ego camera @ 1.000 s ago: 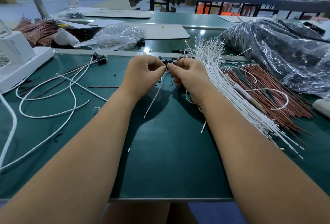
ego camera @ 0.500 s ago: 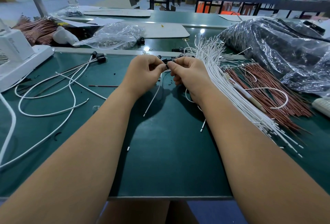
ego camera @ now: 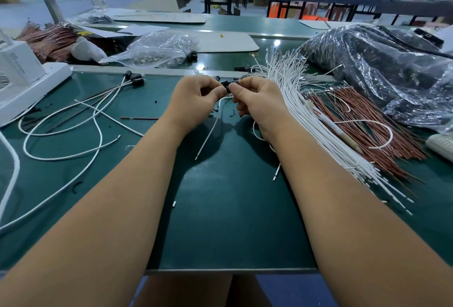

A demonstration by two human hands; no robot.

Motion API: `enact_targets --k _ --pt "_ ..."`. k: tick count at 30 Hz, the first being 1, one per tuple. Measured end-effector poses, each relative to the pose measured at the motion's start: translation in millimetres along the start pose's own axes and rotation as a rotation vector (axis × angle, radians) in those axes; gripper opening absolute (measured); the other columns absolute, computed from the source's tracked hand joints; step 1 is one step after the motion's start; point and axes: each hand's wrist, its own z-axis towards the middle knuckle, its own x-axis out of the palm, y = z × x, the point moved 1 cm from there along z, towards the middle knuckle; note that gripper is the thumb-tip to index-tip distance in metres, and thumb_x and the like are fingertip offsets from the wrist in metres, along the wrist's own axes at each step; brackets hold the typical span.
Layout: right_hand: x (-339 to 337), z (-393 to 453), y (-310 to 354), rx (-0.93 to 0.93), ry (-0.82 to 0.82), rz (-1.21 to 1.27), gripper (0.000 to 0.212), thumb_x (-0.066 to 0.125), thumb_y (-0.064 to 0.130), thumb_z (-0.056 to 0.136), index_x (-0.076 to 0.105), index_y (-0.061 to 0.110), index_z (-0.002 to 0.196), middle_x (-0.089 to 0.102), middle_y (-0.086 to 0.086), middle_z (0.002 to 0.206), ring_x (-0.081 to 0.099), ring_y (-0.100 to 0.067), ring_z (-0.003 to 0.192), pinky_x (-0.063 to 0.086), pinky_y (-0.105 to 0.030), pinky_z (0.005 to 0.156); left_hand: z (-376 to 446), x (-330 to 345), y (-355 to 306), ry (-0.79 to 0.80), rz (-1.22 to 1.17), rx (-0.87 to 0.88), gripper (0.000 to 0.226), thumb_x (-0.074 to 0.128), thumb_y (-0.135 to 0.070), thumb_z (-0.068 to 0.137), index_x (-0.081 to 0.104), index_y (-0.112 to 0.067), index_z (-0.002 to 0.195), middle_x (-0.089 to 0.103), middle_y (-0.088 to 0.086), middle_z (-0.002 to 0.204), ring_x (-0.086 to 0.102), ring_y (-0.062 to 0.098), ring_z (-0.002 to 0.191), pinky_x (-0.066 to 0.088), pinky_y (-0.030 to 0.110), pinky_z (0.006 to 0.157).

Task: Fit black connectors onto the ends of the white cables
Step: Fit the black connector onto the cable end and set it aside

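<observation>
While both hands meet over the far middle of the green table [ego camera: 232, 221], a person works a black connector [ego camera: 226, 85] onto a white cable [ego camera: 212, 128] at an assembly station. The left hand [ego camera: 196, 101] has its fingers curled, thumb and forefinger pinching the small black part; the right hand [ego camera: 257, 101] is likewise curled, its fingertips pinching the cable end right against the connector. How far the wire has gone in cannot be told, as the fingers hide the joint. The cable's free length hangs from the pinch and trails toward the viewer, its tip resting on the table.

The step appears to be the push-fit itself. Done well, it likely calls for holding the wire close to its tip so it does not buckle, keeping it in line with the connector's opening, and pressing straight rather than at an angle.

Finished cables with black ends [ego camera: 133, 77] lie to the left; a thick bundle of white cables [ego camera: 306, 120] waits just beside the right wrist, with brown wires [ego camera: 367, 125] beyond.
</observation>
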Motion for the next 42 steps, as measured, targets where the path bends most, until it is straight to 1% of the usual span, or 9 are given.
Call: enact_targets --k 4,10,20,23,27,30,33,38,42 --pt "0 -1 0 -0.002 -0.01 0.0 0.01 0.067 0.012 0.09 0.064 0.011 0.08 0.058 0.002 0.059 0.048 -0.004 0.044 0.044 -0.018 0.047 0 0 -1 -0.009 0.015 0.011 0.009 0.065 -0.014 0.091 0.07 -0.01 0.084 0.056 -0.006 0.06 0.042 -0.003 0.049 0.035 0.01 0.052" --pt "0 -1 1 -0.014 -0.023 -0.016 0.012 0.067 0.012 0.09 0.064 0.011 0.079 0.058 0.002 0.059 0.049 -0.005 0.045 0.044 -0.019 0.047 -2 -1 -2 -0.01 0.02 0.023 0.011 0.066 -0.014 0.09 0.071 -0.005 0.087 0.062 0.008 0.067 0.046 0.009 0.057 0.038 0.017 0.055" --pt "-1 0 0 -0.045 -0.1 0.005 0.015 0.066 0.013 0.091 0.062 0.017 0.076 0.059 0.002 0.063 0.051 -0.004 0.047 0.046 -0.02 0.05 -2 -3 0 -0.03 0.03 0.002 0.011 0.066 -0.013 0.09 0.071 -0.004 0.088 0.063 0.007 0.071 0.048 0.007 0.059 0.04 0.015 0.059" --pt "-4 1 0 -0.045 -0.149 0.034 0.014 0.065 0.011 0.091 0.061 0.016 0.078 0.058 0.001 0.066 0.051 -0.007 0.051 0.047 -0.019 0.051 -2 -1 -1 -0.023 0.015 -0.016 0.011 0.067 -0.013 0.09 0.071 -0.003 0.088 0.065 0.015 0.074 0.049 0.015 0.064 0.041 0.022 0.062" --pt "-5 1 -2 -0.043 -0.203 0.085 0.014 0.064 0.007 0.091 0.059 0.014 0.08 0.057 0.0 0.067 0.05 -0.009 0.054 0.046 -0.02 0.051 -3 -3 -1 -0.003 0.028 -0.014 0.008 0.068 -0.014 0.089 0.071 -0.007 0.087 0.067 0.013 0.077 0.052 0.015 0.067 0.043 0.023 0.065" --pt "-5 2 -3 -0.061 -0.19 0.086 0.014 0.065 0.006 0.09 0.06 0.014 0.08 0.058 -0.001 0.068 0.051 -0.008 0.053 0.047 -0.02 0.051 -3 -3 1 -0.019 0.045 -0.014 0.009 0.068 -0.013 0.089 0.072 -0.006 0.087 0.066 0.011 0.075 0.051 0.013 0.064 0.041 0.018 0.062" --pt "-5 2 -3 -0.07 -0.143 0.091 0.012 0.068 0.007 0.088 0.062 0.015 0.082 0.062 -0.002 0.07 0.055 -0.009 0.054 0.049 -0.021 0.053 -2 -3 4 -0.06 0.103 -0.031 0.009 0.066 -0.014 0.09 0.071 -0.007 0.087 0.06 -0.003 0.066 0.048 0.004 0.057 0.036 0.008 0.056" --pt "-2 1 -2 -0.061 -0.082 0.151 0.014 0.069 0.002 0.086 0.063 0.012 0.079 0.064 -0.005 0.068 0.061 -0.008 0.054 0.054 -0.021 0.056 -4 0 -4 -0.08 0.193 0.078 0.014 0.061 -0.015 0.091 0.069 -0.011 0.101 0.068 0.006 0.087 0.06 0.018 0.083 0.046 0.025 0.077" --pt "0 0 0 -0.021 -0.016 0.157 0.01 0.066 -0.001 0.087 0.064 0.008 0.083 0.066 -0.009 0.071 0.063 -0.01 0.056 0.055 -0.021 0.057 -5 4 -7 -0.001 0.132 0.071 0.012 0.061 -0.012 0.09 0.072 -0.008 0.095 0.071 0.007 0.082 0.063 0.023 0.077 0.05 0.03 0.073"
